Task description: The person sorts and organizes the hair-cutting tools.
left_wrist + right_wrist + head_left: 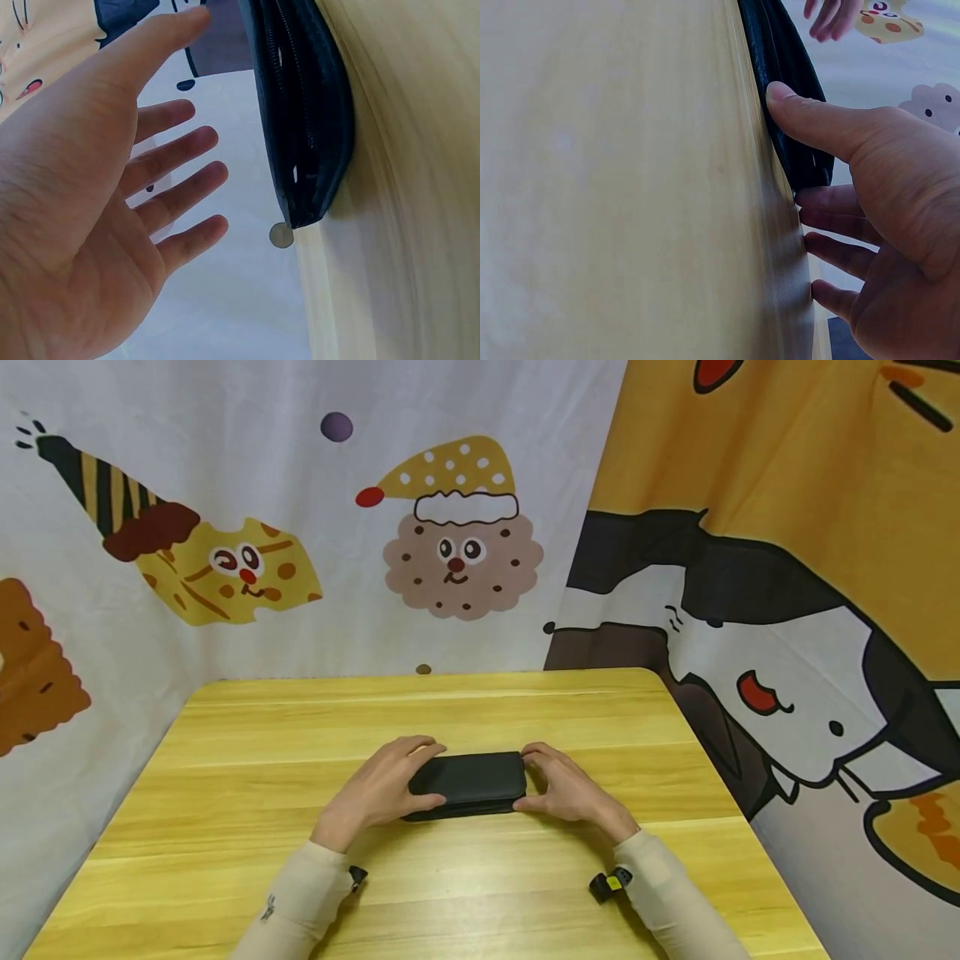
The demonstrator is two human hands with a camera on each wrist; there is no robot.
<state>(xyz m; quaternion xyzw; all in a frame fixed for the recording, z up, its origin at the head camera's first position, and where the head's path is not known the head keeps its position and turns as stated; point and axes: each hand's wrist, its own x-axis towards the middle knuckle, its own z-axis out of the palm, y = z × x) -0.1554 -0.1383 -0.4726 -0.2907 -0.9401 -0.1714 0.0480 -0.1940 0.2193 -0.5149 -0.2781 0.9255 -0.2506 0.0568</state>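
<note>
A black zip wallet (468,781) lies flat on the wooden table. Its near side, in the left wrist view, shows zips and open folds along the wallet (304,112). My left hand (386,781) is at its left end, thumb and fingers spread; in the left wrist view the left hand (97,202) looks apart from it. My right hand (566,785) holds the right end between thumb and index finger. In the right wrist view the right hand (900,187) has its thumb against the near side, with the other fingers resting by the end.
The pale wooden table (450,885) extends around both arms. Behind it hangs a white curtain (262,410) printed with cartoon food; an orange curtain (787,452) with a cartoon animal hangs at the right. Each wrist wears a small black camera (609,885).
</note>
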